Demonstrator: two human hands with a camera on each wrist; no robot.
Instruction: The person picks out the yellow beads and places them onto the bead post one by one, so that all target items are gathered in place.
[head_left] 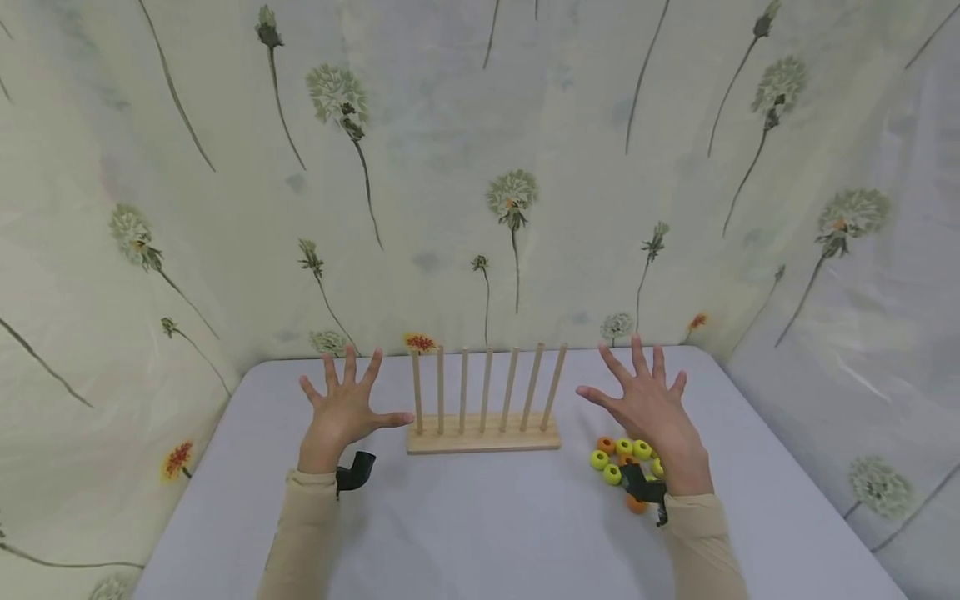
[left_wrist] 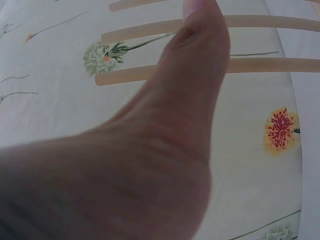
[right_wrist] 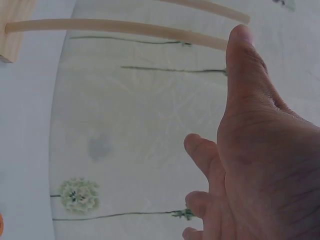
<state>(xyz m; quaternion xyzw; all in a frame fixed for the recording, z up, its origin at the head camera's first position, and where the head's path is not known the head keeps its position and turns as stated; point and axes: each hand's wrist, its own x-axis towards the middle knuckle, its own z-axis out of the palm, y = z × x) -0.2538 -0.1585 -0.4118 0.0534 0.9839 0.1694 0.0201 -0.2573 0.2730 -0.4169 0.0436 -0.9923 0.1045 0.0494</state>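
Both hands are held with fingers spread and nothing in them. My left hand (head_left: 343, 417) is left of a wooden peg rack (head_left: 483, 444), its thumb pointing toward the rack's left end; whether it touches cannot be told. Several upright dowels (left_wrist: 270, 65) rise from the rack's base, bare of anything. My right hand (head_left: 651, 408) is right of the rack, above and behind a cluster of beads. The cluster holds yellow-green beads (head_left: 598, 459) and orange beads (head_left: 606, 444) with holes, partly hidden by the right wrist and its black camera mount. In the right wrist view the thumb overlaps a dowel's tip (right_wrist: 215, 42).
A white table (head_left: 465, 533) with rounded far corners carries everything. Behind and beside it hangs a pale cloth (head_left: 435, 183) printed with dandelions. Black camera mounts (head_left: 356, 471) sit on both wrists, and beige sleeves (head_left: 303, 533) cover the forearms.
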